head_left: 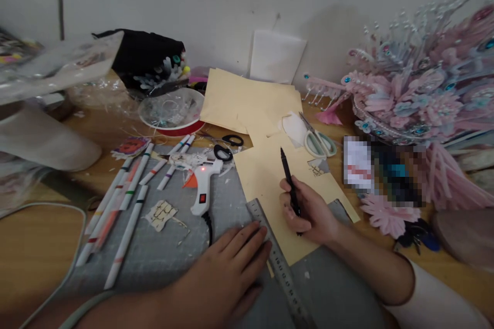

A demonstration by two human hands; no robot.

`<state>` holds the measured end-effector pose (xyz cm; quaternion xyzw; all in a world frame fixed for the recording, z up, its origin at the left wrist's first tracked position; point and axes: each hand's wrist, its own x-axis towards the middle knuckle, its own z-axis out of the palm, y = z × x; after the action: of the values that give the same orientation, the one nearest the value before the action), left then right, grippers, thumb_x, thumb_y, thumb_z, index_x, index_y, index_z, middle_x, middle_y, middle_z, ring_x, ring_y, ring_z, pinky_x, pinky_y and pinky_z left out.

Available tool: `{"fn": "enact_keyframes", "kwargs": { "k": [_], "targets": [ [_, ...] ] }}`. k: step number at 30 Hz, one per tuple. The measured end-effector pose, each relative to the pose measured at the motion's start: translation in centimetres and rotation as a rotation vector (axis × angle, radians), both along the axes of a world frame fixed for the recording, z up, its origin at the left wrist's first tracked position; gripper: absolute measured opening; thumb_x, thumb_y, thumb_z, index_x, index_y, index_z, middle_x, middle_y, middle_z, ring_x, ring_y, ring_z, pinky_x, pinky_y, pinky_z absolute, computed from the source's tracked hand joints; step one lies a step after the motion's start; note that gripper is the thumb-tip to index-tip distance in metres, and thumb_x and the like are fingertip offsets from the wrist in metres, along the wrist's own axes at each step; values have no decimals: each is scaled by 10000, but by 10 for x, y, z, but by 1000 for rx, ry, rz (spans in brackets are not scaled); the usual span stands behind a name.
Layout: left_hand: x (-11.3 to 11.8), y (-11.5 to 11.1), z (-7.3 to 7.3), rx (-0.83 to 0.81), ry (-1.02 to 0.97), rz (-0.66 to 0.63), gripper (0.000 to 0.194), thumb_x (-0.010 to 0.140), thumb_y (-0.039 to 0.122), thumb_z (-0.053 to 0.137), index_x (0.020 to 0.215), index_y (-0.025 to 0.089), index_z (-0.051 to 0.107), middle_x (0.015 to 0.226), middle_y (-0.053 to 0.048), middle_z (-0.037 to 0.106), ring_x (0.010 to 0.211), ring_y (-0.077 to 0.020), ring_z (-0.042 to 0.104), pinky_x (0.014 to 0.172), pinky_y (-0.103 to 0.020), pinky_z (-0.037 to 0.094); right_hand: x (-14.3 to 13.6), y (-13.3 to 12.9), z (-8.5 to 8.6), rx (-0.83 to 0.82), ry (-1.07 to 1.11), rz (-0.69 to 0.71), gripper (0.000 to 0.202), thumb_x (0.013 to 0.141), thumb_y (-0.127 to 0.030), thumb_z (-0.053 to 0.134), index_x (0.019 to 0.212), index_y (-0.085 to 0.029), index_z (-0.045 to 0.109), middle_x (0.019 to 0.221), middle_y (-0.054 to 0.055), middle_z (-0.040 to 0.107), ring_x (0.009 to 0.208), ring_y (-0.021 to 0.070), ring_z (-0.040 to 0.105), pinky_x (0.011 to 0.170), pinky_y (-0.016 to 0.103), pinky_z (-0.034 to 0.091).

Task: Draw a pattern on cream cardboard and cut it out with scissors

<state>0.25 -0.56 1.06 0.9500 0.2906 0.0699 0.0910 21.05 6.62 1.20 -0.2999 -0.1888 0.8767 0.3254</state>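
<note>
My right hand [309, 211] grips a black pen [290, 182], its tip pointing up and away from me, over a cream sheet of card [266, 175] with cut-out edges. My left hand [235, 262] lies flat with fingers stretched out, fingertips at the edge of a steel ruler [283, 272]. The ruler runs at a slant along the card's left edge, on the grey cutting mat [150, 262]. Left of the card is a white glue gun [203, 187] with a red light lit. A small cream cut piece with black lines [161, 215] lies farther left.
Several white markers [129, 236] lie on the left. Black-handled scissors [224, 151] and pale green scissors [318, 143] rest beyond the card. Behind are a stack of cream card [247, 100] and a red-and-white bowl [173, 126]. A pink beaded headdress [417, 92] stands at right.
</note>
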Motion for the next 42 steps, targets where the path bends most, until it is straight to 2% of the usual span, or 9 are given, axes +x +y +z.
{"fn": "enact_keyframes", "kwargs": {
  "k": [5,12,17,20,25,29,34,39,42],
  "targets": [
    [1,-3,1,47,0,-1,443,897,414,427,1238,137,481,1329,-121,470,1234,-263,404,970,-380,368,-2,0,0,-28,-27,3,182,801,-367,503,797,-203,425,543,-64,545,264,25,272,269,150,110],
    [3,-9,1,103,8,17,386,892,377,440,1182,132,509,1255,-119,517,1180,-275,439,948,-397,373,-3,-4,5,64,-85,14,238,874,-487,401,843,-252,380,574,-73,582,235,14,203,274,137,77],
    [3,-11,0,105,8,9,372,888,363,447,1173,132,511,1249,-125,510,1173,-281,440,953,-410,373,-4,-6,3,134,-124,-11,307,858,-539,391,796,-243,337,581,-55,605,221,28,270,261,146,81],
    [3,-12,0,102,5,6,352,888,354,445,1152,134,520,1244,-126,509,1169,-287,442,949,-417,379,-5,-5,1,131,-109,-2,279,864,-493,369,767,-235,329,576,-44,605,221,38,290,247,158,78],
    [3,-13,0,109,-7,7,339,888,352,451,1148,147,522,1236,-111,519,1167,-271,442,947,-403,379,-6,-6,3,124,-112,3,126,840,-355,382,809,-232,374,587,-46,601,242,48,335,243,151,100],
    [3,-14,-1,99,-8,12,350,882,364,466,1155,152,520,1234,-106,522,1172,-267,439,948,-401,374,-6,-7,5,137,-146,-24,181,836,-412,443,830,-235,407,592,-74,578,245,28,310,251,143,101],
    [2,-12,-1,81,-7,3,366,882,374,464,1169,154,517,1251,-108,515,1181,-274,435,951,-410,375,-5,-7,5,126,-131,-65,267,812,-468,506,788,-205,475,653,-60,586,279,17,350,254,150,99],
    [1,-10,0,55,10,-13,379,897,377,429,1186,145,510,1271,-109,507,1188,-284,434,956,-423,374,-4,-6,3,141,-122,-35,311,849,-470,458,975,-207,565,654,-41,602,257,24,343,241,164,100],
    [1,-9,0,44,11,-14,381,901,374,419,1195,146,502,1281,-107,502,1198,-282,427,956,-420,378,-3,-6,1,151,-112,-20,329,856,-473,448,1001,-209,580,660,-35,615,252,25,358,238,159,106]
  ]
}}
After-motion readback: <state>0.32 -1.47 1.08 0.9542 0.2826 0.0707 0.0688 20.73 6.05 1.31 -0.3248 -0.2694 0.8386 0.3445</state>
